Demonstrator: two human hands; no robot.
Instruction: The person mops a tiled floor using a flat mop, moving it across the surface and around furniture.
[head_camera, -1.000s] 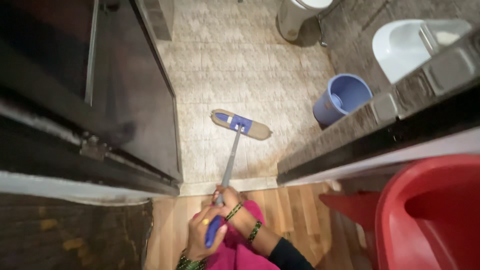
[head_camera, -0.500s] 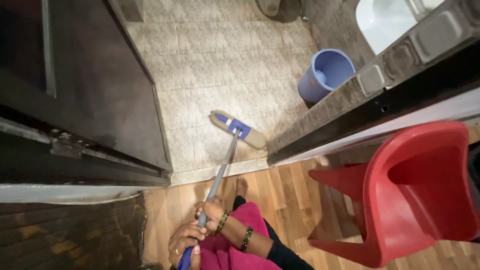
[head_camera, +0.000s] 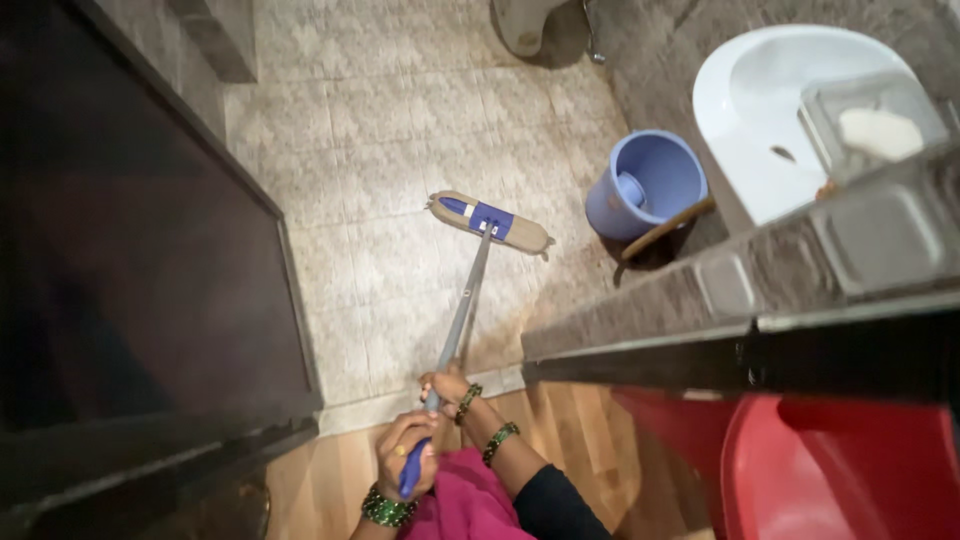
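Low in the frame, my left hand (head_camera: 405, 455) and right hand (head_camera: 445, 385) clamp the mop handle (head_camera: 462, 315), stacked for leverage, pad (head_camera: 490, 222) flat on tile floor (head_camera: 380, 150).

Both hands close in stacked fists: the right hand (head_camera: 446, 386) leads with a green-bangled wrist, the ringed left hand (head_camera: 405, 460) curls just behind it.
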